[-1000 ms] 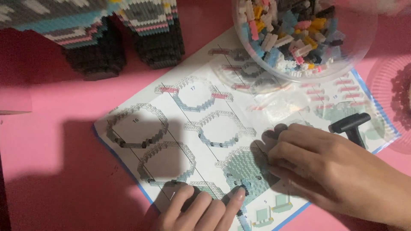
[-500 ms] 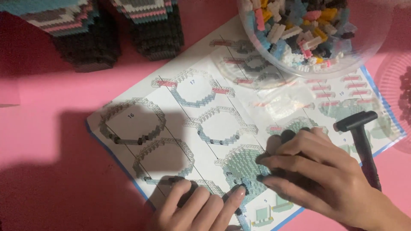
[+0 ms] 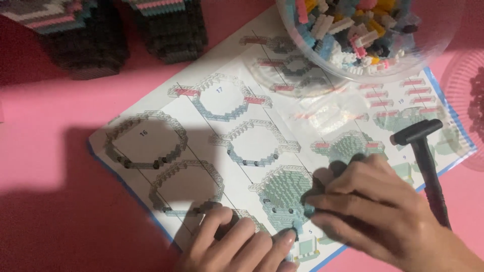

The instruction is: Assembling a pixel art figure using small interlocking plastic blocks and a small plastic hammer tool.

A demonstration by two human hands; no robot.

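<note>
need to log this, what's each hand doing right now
left hand: open, fingers flat on the instruction sheet.
right hand: fingers curled; holding anything cannot be told.

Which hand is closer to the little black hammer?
The right hand. It lies on the instruction sheet just left of the black hammer, almost against its handle. The left hand presses the sheet's bottom edge, farther left, with the right hand between it and the hammer.
</note>
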